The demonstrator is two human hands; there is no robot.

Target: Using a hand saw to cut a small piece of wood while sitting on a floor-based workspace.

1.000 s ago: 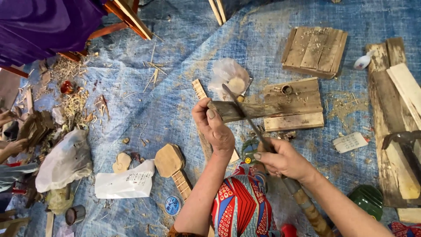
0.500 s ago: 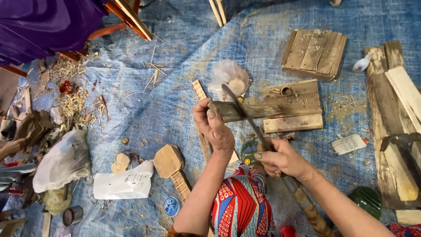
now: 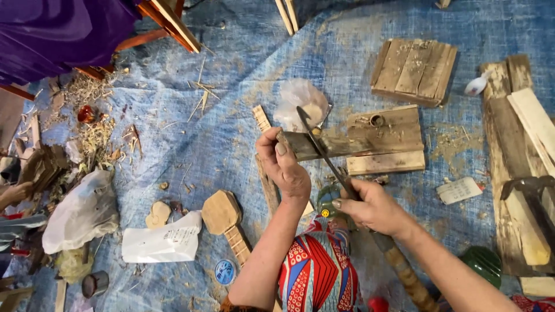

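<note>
My left hand [image 3: 286, 164] grips the near end of a narrow wooden strip [image 3: 261, 118] held upright over the blue tarp. My right hand [image 3: 373, 207] is closed on the handle of a long dark knife [image 3: 315, 143]. Its blade slants up to the left and rests against a weathered plank [image 3: 370, 136] beside my left thumb. A red, blue and white patterned cloth covers my knee [image 3: 318, 271] below both hands.
A carved wooden paddle shape [image 3: 222, 214], a small wood cut-out [image 3: 156, 215] and white paper [image 3: 165, 245] lie at left. A plank panel [image 3: 413, 69], boards and a hammer [image 3: 529, 188] are at right. Shavings, plastic bags and a person in purple [image 3: 52, 29] are at far left.
The knife blade has shifted slightly along the plank. Both hands stay almost in the same place.
</note>
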